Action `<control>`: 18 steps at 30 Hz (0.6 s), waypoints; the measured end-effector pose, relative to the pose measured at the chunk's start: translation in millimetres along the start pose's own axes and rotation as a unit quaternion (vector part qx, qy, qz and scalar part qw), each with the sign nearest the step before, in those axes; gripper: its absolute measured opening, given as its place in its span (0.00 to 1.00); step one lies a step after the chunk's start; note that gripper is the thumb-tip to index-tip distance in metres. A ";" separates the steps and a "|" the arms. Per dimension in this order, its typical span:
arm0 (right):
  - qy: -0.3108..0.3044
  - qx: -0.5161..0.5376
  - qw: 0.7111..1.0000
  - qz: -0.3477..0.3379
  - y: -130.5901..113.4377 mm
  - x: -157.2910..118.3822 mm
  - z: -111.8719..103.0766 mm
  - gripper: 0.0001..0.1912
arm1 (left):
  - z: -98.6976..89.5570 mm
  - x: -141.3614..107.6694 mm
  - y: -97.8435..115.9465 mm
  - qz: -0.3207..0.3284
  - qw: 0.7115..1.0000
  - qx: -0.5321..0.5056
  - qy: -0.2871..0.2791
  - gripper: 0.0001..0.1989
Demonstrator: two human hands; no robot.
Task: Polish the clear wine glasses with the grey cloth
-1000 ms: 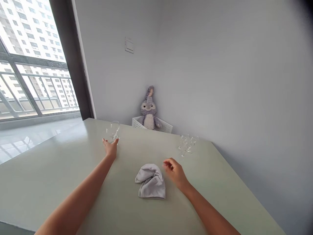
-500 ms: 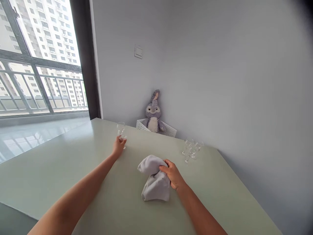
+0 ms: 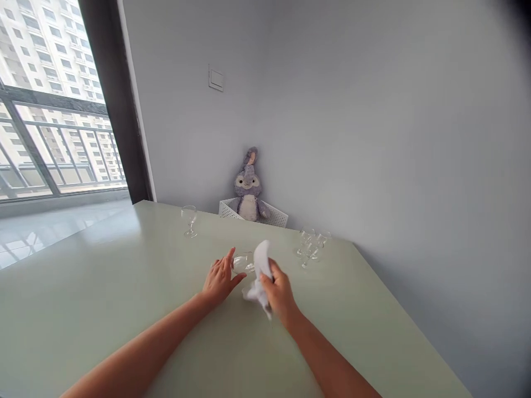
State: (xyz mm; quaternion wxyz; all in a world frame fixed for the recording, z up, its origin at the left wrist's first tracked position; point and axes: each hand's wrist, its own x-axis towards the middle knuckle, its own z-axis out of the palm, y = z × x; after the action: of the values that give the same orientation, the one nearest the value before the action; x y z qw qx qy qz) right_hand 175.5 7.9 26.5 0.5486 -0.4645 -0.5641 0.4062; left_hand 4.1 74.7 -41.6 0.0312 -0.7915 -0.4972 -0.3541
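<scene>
Over pale green surface (image 3: pixel 124 298), clutching whitish cloth (image 3: pixel 261 262) in right hand (image 3: pixel 282 293), just beside clear glass (image 3: pixel 245 262).
Spreading left hand (image 3: pixel 218 281) with fingers wide at clear glass, between both hands; can't tell if gripped. Noting also lone stemmed glass (image 3: pixel 189 215) farther off left, glass cluster (image 3: pixel 309 243) right.

Grey cloth (image 3: pixel 261 261) blurred, hiding far end of tipped glass (image 3: pixel 243 263); contact between left hand (image 3: pixel 219 282) and glass unclear. Right hand (image 3: pixel 280 288) partly behind cloth. Clustered stemmed glasses (image 3: pixel 307 235) overlap, count uncertain. Lower body of plush toy (image 3: pixel 248 193) hidden. Forearms (image 3: pixel 153 337) cut off by bottom edge.
</scene>
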 end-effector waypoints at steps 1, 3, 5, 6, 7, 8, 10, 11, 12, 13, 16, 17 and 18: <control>-0.044 -0.027 0.999 -0.011 0.0 -3.4 3.7 0.22 | -1.9 -1.1 -0.6 0.017 1.000 0.009 0.003 0.34; -0.122 -0.047 0.991 0.008 1.0 -8.0 8.1 0.25 | -6.3 -2.8 -2.2 0.045 0.999 0.027 0.007 0.32; -0.197 -0.036 0.978 0.063 2.9 -9.8 8.4 0.25 | -9.7 -4.6 -2.4 0.087 0.996 0.035 0.001 0.29; -0.233 -0.022 0.968 0.091 4.1 -9.5 7.4 0.24 | -10.8 -5.6 -1.5 0.112 0.993 0.034 -0.008 0.28; -0.259 -0.006 0.959 0.111 5.7 -8.7 6.3 0.21 | -11.7 -6.4 0.2 0.135 0.990 0.031 -0.019 0.27; -0.272 0.008 0.954 0.124 7.8 -7.2 5.2 0.18 | -12.5 -6.8 2.7 0.153 0.987 0.028 -0.028 0.26; -0.251 0.038 0.957 0.142 13.8 -2.9 3.8 0.13 | -15.3 -6.3 9.1 0.172 0.984 0.035 -0.038 0.27; -0.223 0.058 0.961 0.153 17.6 -0.2 3.6 0.12 | -17.6 -5.2 12.3 0.173 0.983 0.047 -0.035 0.27; -0.191 0.086 0.963 0.169 21.7 2.6 3.5 0.12 | -20.4 -3.7 15.1 0.174 0.983 0.061 -0.028 0.27; -0.161 0.124 0.961 0.188 25.9 5.3 3.5 0.13 | -23.5 -1.8 17.2 0.176 0.981 0.076 -0.017 0.26; -0.112 0.227 0.942 0.222 34.2 11.1 2.0 0.16 | -31.7 3.6 17.3 0.187 0.978 0.091 0.005 0.18; -0.118 0.235 0.940 0.218 34.4 11.8 0.5 0.17 | -33.2 4.9 15.4 0.193 0.978 0.078 -0.004 0.16; -0.135 0.221 0.944 0.204 33.2 12.1 -1.7 0.17 | -34.1 5.8 12.9 0.196 0.979 0.054 -0.022 0.15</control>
State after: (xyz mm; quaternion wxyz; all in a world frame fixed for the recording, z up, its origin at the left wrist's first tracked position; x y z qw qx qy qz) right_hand 180.2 27.5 -2.6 0.4615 -0.3779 -0.4221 0.6827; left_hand -2.0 59.0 -8.8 0.1318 -0.8782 -0.3517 -0.2962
